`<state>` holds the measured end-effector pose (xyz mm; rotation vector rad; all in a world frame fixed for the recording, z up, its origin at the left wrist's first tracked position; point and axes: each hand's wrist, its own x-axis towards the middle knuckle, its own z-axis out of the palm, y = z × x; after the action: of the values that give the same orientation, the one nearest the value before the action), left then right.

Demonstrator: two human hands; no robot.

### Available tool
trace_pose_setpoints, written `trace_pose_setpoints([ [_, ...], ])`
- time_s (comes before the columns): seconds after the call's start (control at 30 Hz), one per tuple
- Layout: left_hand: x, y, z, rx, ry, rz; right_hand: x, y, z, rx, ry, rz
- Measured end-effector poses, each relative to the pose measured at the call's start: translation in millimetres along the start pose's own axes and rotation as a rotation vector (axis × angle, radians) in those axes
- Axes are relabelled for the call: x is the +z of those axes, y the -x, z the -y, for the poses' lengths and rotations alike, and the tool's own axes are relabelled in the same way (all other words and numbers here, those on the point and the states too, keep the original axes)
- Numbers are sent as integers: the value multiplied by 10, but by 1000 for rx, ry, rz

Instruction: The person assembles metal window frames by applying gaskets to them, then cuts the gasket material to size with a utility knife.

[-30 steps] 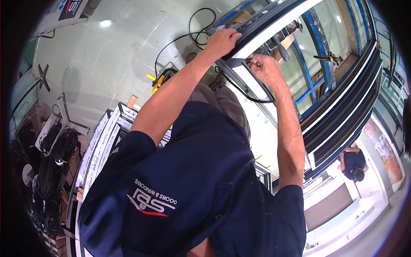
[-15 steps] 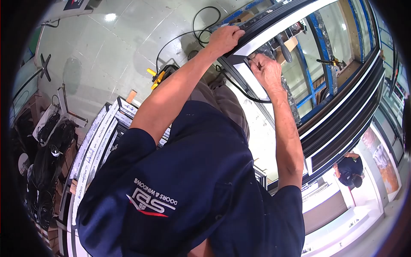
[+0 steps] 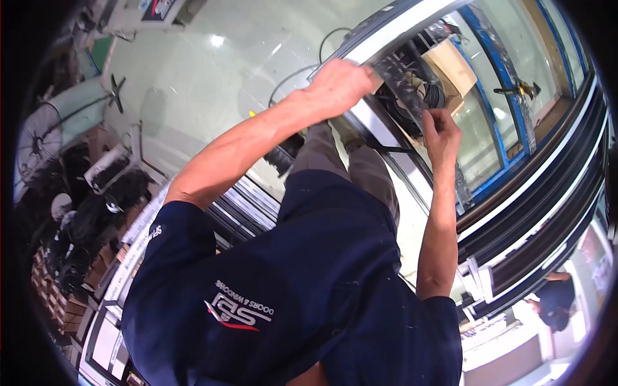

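My left hand (image 3: pixel 344 83) lies over the corner of a black-and-white window frame (image 3: pixel 365 117). Its fingers look curled, but motion blurs the tips, and what they grip is hidden. Further right, my right hand (image 3: pixel 443 132) is raised above the opening inside the frame, apart from the left. Thumb and forefinger are pressed together in a pinch; anything between them is too small to make out. Under the frame, a cardboard box (image 3: pixel 450 67) and a coil of black cable (image 3: pixel 432 95) show beside a dark, scuffed support bar (image 3: pixel 400 76).
A blue metal stand (image 3: pixel 492 64) carries the frame, with a yellow-and-black clamp (image 3: pixel 520 89) on it. Dark profiles (image 3: pixel 547 199) are stacked at right. Another person (image 3: pixel 555 302) works beyond them. Wrapped profiles (image 3: pixel 138 241) and a fan (image 3: pixel 40 141) stand at left. A cable loops on the floor.
My right hand has moved away from the frame corner, rightward over the opening. My left hand has shifted slightly down along the corner. The whole view has tilted.
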<state>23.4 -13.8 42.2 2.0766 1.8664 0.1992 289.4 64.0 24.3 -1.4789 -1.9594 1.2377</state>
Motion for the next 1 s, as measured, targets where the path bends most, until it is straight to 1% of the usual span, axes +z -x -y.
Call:
trace_pose_setpoints([
  [0.03, -19, -52, -94, 116, -165, 38, -135, 74, -125, 48, -40, -21],
  [0.07, -31, -141, -206, 126, -205, 104, -268, 143, -260, 93, -81, -49],
  [0.13, -24, -384, -412, -44, -306, 245, -499, 289, -465, 127, -150, -136],
  [0.2, 117, -549, -475, -138, -448, 397, -645, 433, -779, 180, -234, -219],
  [0.27, 189, -640, -562, -113, -558, 526, -800, 544, -923, 185, -310, -305],
  [0.33, 229, -636, -537, -78, -616, 549, -872, 584, -1139, 136, -281, -411],
  [0.47, 240, -578, -441, -34, -636, 459, -961, 590, -1374, 214, -483, -509],
  [0.5, 227, -565, -398, -13, -626, 451, -942, 579, -1440, 162, -508, -552],
  [0.6, 193, -512, -283, 30, -577, 431, -892, 574, -1522, 147, -544, -575],
  [0.67, 222, -475, -235, 42, -585, 375, -865, 541, -1550, 181, -504, -598],
  [0.77, 231, -455, -239, 37, -599, 362, -839, 508, -1543, 216, -465, -609],
  [0.9, 190, -472, -216, 120, -606, 431, -819, 507, -1605, 209, -411, -587],
  [1.0, 219, -492, -133, 140, -596, 459, -803, 509, -1611, 213, -380, -569],
])
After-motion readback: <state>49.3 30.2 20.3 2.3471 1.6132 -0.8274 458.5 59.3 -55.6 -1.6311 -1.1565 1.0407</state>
